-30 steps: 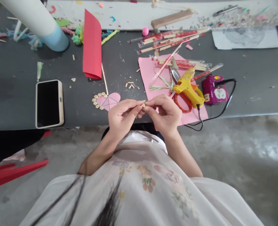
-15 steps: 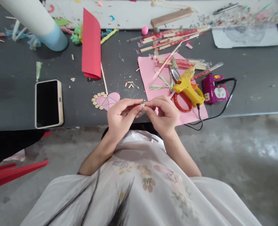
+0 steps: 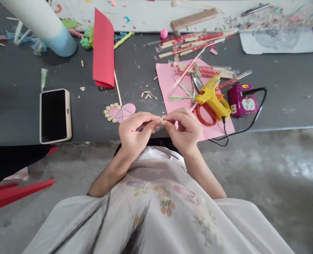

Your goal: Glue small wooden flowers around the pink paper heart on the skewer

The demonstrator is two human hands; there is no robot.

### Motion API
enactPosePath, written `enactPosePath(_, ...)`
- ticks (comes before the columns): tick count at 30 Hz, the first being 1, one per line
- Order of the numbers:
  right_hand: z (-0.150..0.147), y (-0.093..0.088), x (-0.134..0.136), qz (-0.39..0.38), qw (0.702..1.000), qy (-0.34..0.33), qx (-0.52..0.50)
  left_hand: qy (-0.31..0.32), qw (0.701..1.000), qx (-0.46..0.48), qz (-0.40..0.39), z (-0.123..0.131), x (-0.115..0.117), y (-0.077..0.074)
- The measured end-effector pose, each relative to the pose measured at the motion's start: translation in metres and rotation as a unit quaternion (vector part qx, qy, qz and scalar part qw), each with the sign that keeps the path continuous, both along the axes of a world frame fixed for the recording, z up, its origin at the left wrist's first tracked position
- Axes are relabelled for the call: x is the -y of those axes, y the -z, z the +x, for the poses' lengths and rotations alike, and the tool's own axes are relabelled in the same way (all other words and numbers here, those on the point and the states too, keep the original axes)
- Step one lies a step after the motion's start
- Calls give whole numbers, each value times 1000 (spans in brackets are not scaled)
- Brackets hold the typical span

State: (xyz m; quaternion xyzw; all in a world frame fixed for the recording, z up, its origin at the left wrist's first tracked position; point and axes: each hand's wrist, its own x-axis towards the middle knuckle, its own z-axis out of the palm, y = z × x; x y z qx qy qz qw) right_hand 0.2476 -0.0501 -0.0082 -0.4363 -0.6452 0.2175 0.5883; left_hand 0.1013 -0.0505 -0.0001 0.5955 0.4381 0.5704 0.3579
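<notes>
Left hand (image 3: 132, 132), right hand (image 3: 184, 130): fingertips clamped on tiny flower (image 3: 161, 119)
Plastic wrappers (image 3: 189, 68): wooden sticks (image 3: 169, 54) inside, beyond right hand

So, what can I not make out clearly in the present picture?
In the head view:
Pale pinched piece: too small; partly covered by left hand and right hand.
Pink heart: lower tip hidden behind left hand.
Scissors: middle hidden beneath the yellow glue gun.
White-and-blue cylinder: cut off by the upper edge.
</notes>
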Motion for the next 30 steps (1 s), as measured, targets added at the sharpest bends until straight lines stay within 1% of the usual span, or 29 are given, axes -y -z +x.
enactPosePath(5, -1, 1, 0, -5, 1000, -3, 1, -1, 1000, 1, 4, 1, 1, 1)
enactPosePath(9, -1, 1, 0, -17, 1000, -15, -14, 9, 999, 40, -4, 2, 1, 2)
enactPosePath(13, -2, 2, -1, -30, 999, -7, -17, 16, 996, 77, -35, 3, 2, 3)
enactPosePath(20, 0, 4, 0, -33, 999, -9, -19, 31, 990, 111, -86, 3, 1, 1)
enactPosePath(26, 0, 2, 1, -38, 999, 5, 9, 51, 983, 107, -141, 2, 2, -3)
enactPosePath(30, 1, 2, 1, -27, 999, 7, 32, 60, 978, 84, -184, -2, 3, -5)
